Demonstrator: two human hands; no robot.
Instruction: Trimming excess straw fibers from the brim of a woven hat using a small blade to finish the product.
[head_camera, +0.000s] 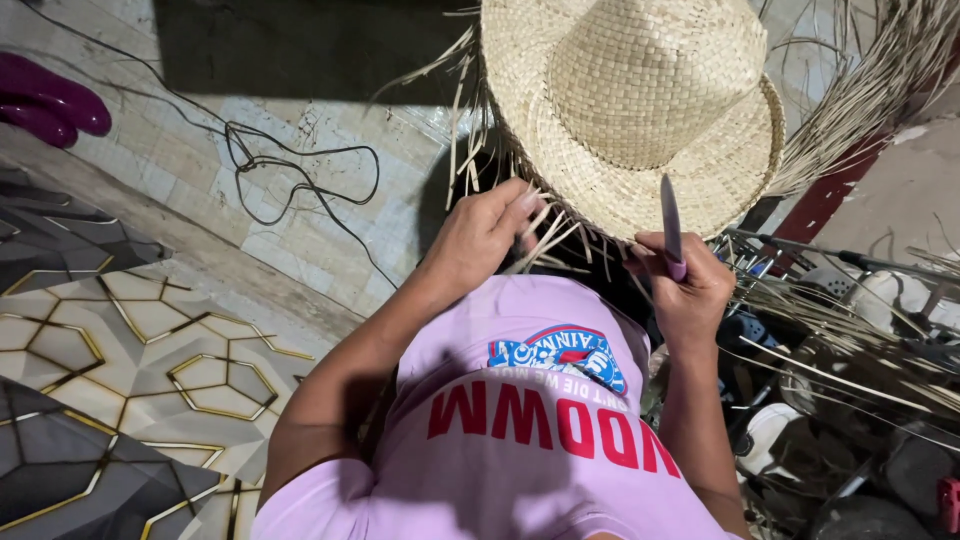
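— Where's the pale woven straw hat (640, 110)?
— Held up before the chest, brim fringe of loose strands downward. The left hand (480, 235) pinches those strands, grip closed on them.
— And the right hand (690, 285)?
— Its grip is wrapped around a small pink-handled knife (671, 225), blade pointing up at the brim.

Below me the tiled floor (300, 150) carries a black cable (300, 185) looped across it. Left of the cable lie purple boots (50, 105); nearer me than the cable, a hexagon-patterned mat (120, 370).
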